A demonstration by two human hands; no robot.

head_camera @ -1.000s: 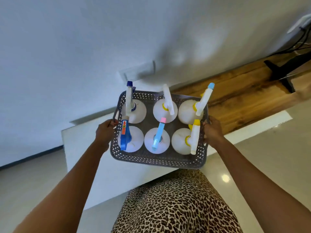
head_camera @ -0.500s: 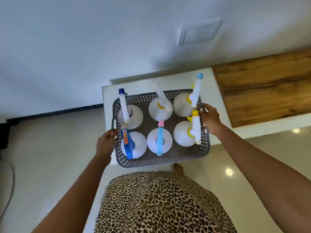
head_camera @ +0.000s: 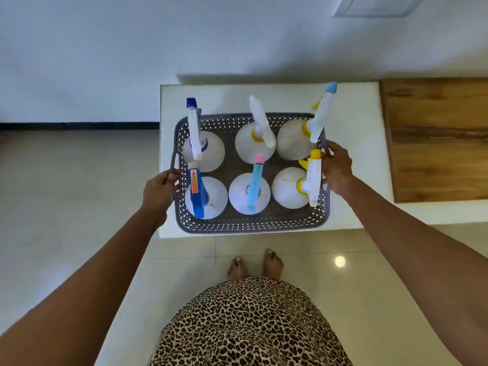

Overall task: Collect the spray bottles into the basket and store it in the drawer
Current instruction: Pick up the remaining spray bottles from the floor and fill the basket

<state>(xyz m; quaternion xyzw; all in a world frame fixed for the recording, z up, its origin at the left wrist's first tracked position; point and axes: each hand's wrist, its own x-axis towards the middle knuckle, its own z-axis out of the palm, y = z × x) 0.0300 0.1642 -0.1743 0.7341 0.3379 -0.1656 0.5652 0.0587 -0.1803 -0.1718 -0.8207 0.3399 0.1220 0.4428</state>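
Six white spray bottles (head_camera: 250, 194) upright | grey lattice basket (head_camera: 253, 225) | left hand (head_camera: 158, 188), right hand (head_camera: 336, 167) gripping handles

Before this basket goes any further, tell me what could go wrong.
1. The grey basket is carried by its two side handles only, left hand and right hand; if one side dips, the six loose spray bottles could slide.
2. The spray heads stand well above the rim, such as the light-blue-tipped one, so they might catch on a low drawer opening.
3. Bare feet are close beneath the basket if a bottle falls.
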